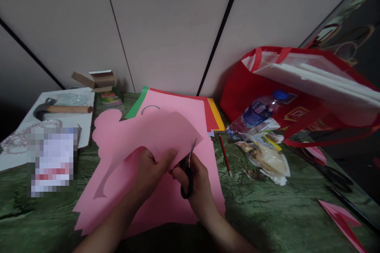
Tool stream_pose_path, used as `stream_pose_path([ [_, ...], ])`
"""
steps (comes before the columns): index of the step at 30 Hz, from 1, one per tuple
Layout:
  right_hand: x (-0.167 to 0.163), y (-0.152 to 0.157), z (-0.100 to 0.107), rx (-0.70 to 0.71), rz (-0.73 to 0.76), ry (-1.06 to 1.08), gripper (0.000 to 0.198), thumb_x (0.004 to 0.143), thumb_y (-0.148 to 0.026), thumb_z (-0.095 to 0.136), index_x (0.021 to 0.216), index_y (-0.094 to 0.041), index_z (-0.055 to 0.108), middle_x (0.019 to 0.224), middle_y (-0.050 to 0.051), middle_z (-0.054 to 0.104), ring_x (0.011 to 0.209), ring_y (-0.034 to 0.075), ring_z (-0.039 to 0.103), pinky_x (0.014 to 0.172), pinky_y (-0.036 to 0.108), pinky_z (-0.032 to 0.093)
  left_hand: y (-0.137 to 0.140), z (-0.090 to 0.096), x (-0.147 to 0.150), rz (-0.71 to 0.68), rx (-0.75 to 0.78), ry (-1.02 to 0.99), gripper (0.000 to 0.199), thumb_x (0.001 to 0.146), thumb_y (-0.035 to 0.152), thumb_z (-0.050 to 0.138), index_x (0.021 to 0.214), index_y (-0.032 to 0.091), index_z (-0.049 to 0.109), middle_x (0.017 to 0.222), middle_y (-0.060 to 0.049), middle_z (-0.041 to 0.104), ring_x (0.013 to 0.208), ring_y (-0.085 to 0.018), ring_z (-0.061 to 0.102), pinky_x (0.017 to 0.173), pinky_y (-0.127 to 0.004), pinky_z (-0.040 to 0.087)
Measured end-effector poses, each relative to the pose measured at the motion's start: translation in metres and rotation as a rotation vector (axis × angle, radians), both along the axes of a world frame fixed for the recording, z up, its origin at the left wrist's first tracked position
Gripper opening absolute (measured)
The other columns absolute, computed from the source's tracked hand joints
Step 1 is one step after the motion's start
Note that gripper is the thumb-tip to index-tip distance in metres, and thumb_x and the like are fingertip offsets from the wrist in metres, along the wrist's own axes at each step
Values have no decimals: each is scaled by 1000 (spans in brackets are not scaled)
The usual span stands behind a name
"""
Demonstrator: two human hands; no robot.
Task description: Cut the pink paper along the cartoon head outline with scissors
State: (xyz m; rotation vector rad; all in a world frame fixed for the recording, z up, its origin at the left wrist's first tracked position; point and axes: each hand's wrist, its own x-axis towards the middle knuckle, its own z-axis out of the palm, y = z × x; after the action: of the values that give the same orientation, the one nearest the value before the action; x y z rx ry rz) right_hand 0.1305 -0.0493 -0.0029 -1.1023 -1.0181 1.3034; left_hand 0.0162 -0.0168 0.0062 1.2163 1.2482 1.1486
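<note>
My left hand [151, 168] grips a sheet of pink paper [160, 130] by its lower edge, the thumb lying on top. The sheet is lifted and has a scalloped, rounded outline at its left end. In my right hand [196, 182] is a pair of black-handled scissors [189, 178], with the blades pointing up at the sheet's right part. Part of the blades is hidden, so how far apart they are is unclear. Beneath both hands lies a stack of pink paper [178, 213] with uneven edges.
Green, red and yellow sheets [218, 114] stick out behind the stack. A red pencil [225, 156], plastic bottle [255, 114], crumpled wrappers [267, 160] and red bag [237, 87] stand or lie rightward. At left are a hammer [68, 109], a small open box [109, 97] and a blurred packet [53, 158].
</note>
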Motion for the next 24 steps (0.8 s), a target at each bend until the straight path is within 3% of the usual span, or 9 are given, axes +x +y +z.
stream_pose_path([
  [24,-1,-1,-4,2,-14,49,25,72,-36,68,77,-20,49,63,-4,49,57,12,49,59,28,43,0,2,1,-57,22,-46,26,76,34,61,56,17,62,45,2,60,42,-12,58,42,-20,46],
])
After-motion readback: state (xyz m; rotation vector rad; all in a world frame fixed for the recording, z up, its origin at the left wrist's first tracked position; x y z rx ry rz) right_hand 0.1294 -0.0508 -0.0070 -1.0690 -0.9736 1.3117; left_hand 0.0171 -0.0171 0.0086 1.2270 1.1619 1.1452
